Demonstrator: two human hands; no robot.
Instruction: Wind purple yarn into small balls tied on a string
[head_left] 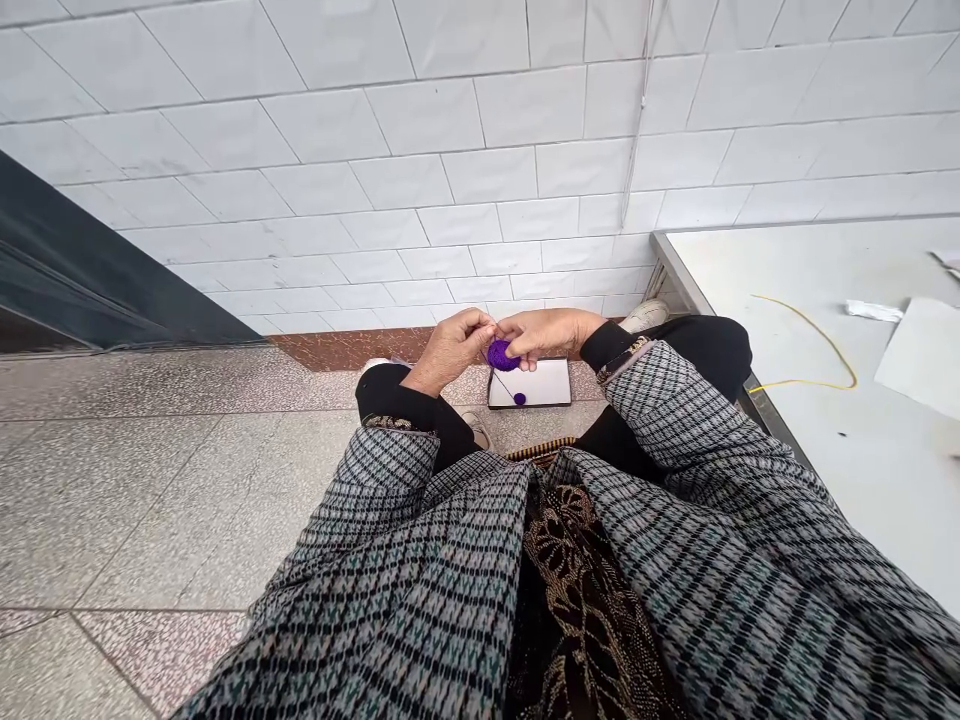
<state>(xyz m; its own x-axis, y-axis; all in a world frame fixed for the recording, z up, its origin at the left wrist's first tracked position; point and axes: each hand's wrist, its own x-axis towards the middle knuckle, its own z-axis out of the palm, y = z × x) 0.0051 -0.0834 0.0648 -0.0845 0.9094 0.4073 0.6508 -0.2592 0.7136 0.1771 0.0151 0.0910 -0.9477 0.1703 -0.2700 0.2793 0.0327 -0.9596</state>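
Note:
A rounded bundle of purple yarn point(503, 356) is held in my right hand point(553, 332), the thumb pressing on its side. Close beside it, my left hand point(452, 350) is closed in a pinch at the purple strand, and its fingertips nearly meet those of the right. From there the thin strand runs down to a small purple yarn ball point(519, 399). That ball lies in a shallow white box point(546, 385) with dark edges, below my hands. Whether a small tool sits between the fingertips cannot be made out.
A white-topped table point(810, 450) stands on the right, bearing a yellow cord point(846, 362) and white paper point(926, 355). A white tiled wall point(450, 140) rises in front. Speckled floor tiles point(165, 480) lie to the left, near a dark panel point(90, 270).

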